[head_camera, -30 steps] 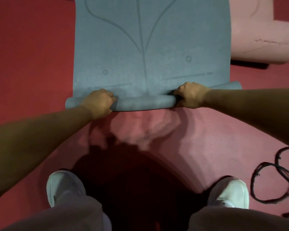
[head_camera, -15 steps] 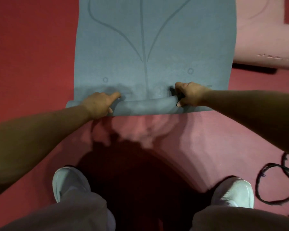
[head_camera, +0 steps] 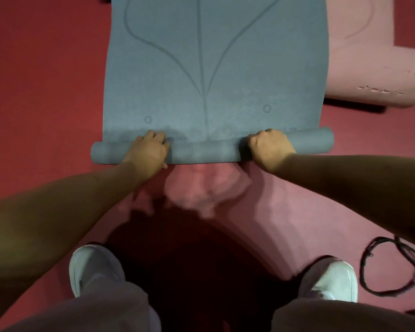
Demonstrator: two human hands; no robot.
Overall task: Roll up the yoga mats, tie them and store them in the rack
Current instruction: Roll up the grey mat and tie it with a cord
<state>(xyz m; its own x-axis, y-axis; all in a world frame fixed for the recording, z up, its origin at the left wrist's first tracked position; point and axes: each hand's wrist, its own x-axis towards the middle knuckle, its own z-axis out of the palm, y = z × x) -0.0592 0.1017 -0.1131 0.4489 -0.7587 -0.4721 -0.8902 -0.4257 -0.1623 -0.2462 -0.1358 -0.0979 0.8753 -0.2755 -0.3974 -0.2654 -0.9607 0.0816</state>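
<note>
Subject: a person stands over a blue mat (head_camera: pixel 213 68), seen from the head camera looking down.
Mat position: it lies flat on the red floor (head_camera: pixel 46 80) and runs from near the feet away to the far edge of view.
Roll: the near end is wound into a thin roll (head_camera: pixel 201 153) lying left to right. The right tip sits slightly farther than the left, so it looks a little skewed.
Left hand: the left hand (head_camera: pixel 149 152) rests on top of the roll left of centre, with its fingers curled over the far side, gripping it.
Right hand: the right hand (head_camera: pixel 270 147) is right of centre with knuckles up and fingers wrapped round the roll. The fingertips are hidden.
Second mat: a pink mat (head_camera: pixel 369 56) lies far right, just beside the blue one. It is unrolled and one part looks folded over.
Tie: a dark cord (head_camera: pixel 393 267) lies loose on the floor near right, beside the right shoe (head_camera: pixel 331 279). It is probably the tie, but this is not certain.
Rack: not in view.
Feet: the left shoe (head_camera: pixel 94 267) and the right shoe stand near, well apart from the roll.
Progress, judged: early. Only a few turns are wound and most of the blue mat is flat.
Remaining, judged: finish rolling and square the ends, tie the roll, repeat for the pink mat, then rack both.
Risk, judged: the skew may grow into a cone if it is not corrected.
</note>
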